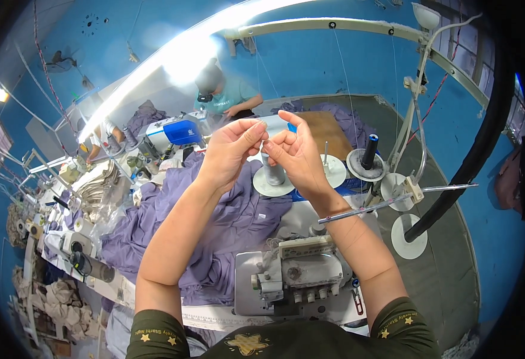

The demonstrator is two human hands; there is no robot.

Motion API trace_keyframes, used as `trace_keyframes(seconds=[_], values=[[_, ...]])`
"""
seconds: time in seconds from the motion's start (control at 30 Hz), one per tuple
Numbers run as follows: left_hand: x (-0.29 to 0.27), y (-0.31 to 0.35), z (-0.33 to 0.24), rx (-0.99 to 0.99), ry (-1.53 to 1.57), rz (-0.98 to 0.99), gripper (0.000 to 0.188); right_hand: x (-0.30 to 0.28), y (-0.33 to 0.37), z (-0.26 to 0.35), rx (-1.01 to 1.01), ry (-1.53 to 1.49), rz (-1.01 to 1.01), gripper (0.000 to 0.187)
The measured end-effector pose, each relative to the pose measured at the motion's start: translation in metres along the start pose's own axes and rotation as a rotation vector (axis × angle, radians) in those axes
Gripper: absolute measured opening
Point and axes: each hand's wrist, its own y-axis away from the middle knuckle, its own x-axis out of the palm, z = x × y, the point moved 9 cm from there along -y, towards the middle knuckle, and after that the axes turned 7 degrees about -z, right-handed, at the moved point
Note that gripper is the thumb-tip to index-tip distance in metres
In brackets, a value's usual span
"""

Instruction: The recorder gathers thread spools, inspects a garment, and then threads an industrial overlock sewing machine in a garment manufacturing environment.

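Note:
My left hand [229,152] and my right hand [298,157] are raised close together in front of a grey thread cone [273,173]. Thumb and index finger of the left hand are pinched. The right thumb also presses against curled fingers, while its index finger points up. Whatever lies between the fingertips is too fine to make out. Under the cone is a round white spool plate [264,186], partly behind my hands. Below my forearms stands a grey overlock sewing machine [310,269]. Crumpled purple fabric [167,218] is heaped to its left, reaching behind my left forearm.
A metal thread-guide rod [388,206] crosses over my right forearm. Further right, a dark cone [370,152] sits on a thread stand beside a thick black pole [454,191]. Across the table a person [223,99] sits by a blue-and-white machine [176,130]. White fabric stacks [98,185] lie left.

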Motion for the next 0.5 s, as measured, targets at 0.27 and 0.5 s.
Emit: trace_keyframes(seconds=[0.27, 0.5], values=[[-0.010, 0.002, -0.034, 0.357, -0.494, -0.160, 0.014, 0.001, 0.021, 0.039, -0.484, 0.568, 0.006, 0.006], [0.014, 0.013, -0.050, 0.618, -1.055, -0.093, 0.008, 0.010, 0.018, 0.084, -0.828, 0.732, -0.125, 0.008]])
